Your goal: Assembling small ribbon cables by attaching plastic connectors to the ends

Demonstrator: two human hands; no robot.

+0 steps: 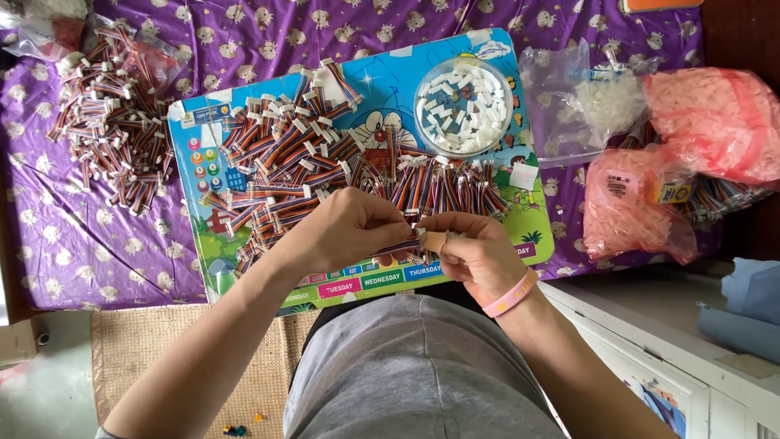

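— Pinching is seen at both ends: a short multicoloured ribbon cable with a white plastic connector point(409, 244) is gripped between the left hand point(345, 228) and the right hand point(471, 254), just above the near edge of the colourful cartoon-printed plastic board point(520, 219). What is shown of the cable itself?

— Striped wires in red, blue, orange and dark tones are seen, mostly hidden by the fingers; a white end is visible at the right hand's thumb. A pink rubber wristband point(512, 297) is worn on the right wrist.

— How much open room is left on the board?

— Little. Its middle is covered by a loose heap of similar striped cables point(309, 154), and only the near strip by the hands is left bare. A second heap of cables point(110, 114) is spread on the purple patterned cloth point(57, 236) to the left, well apart from the hands.

— And the containers?

— A round clear plastic tub point(463, 106) filled with small white connectors is set at the board's far right corner. Beside it, a clear plastic bag point(585, 102) of white parts and pink plastic bags point(691, 154) are laid on the cloth.
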